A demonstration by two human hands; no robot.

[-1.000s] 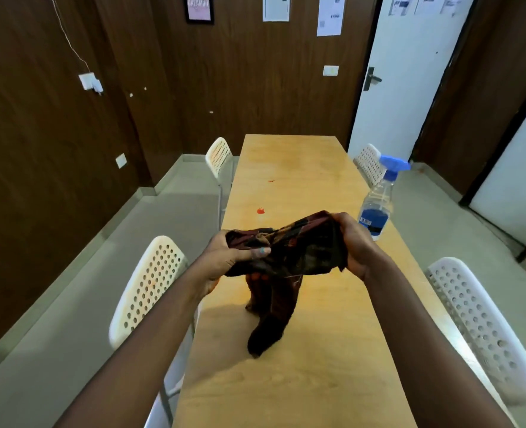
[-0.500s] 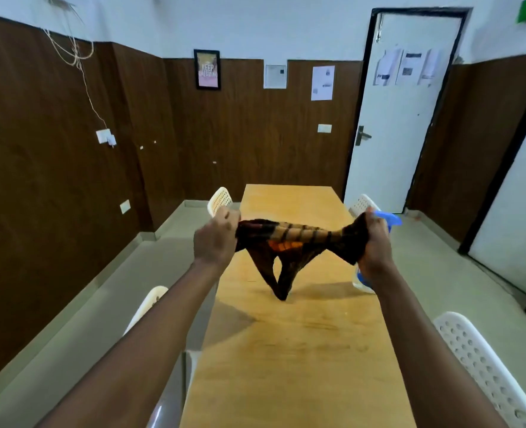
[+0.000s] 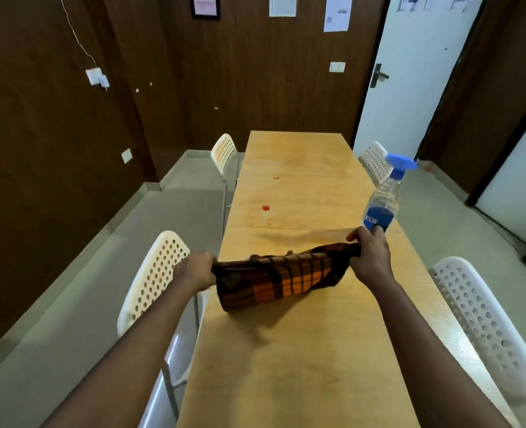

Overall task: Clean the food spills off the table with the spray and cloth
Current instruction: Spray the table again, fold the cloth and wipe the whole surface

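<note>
Cloth [image 3: 278, 279]: dark plaid w/ orange checks, being held stretched above the near part of the tabletop [image 3: 301, 366], long axis running left-right across the tabletop's width.
Left hand [image 3: 193, 271]: grip is closing round the cloth's left end, hanging just off the left edge, over the near left chair [image 3: 156, 273].
Right hand [image 3: 369, 257]: grip is bunching the cloth's right end, sitting over the tabletop towards the right edge.
Spray bottle [image 3: 385, 199]: blue trigger top, clear body w/ blue label, standing upright at the right edge, just beyond the right hand; base partly hidden by that hand.
Spills: one red spot [image 3: 266, 207] near the middle of the tabletop, a smaller red spot [image 3: 276, 178] farther on, both closer to the left edge than the right.
Key relation: spills are lying ahead of the cloth, well apart from it, straight out along the tabletop's length; bottle is sitting nearest the right hand, so that hand looks best placed to take it, probably after letting go its end of the cloth.
Progress: judging early; both spots showing unwiped, bottle not in hand.
Other chairs: white perforated ones standing along both long edges.
</note>
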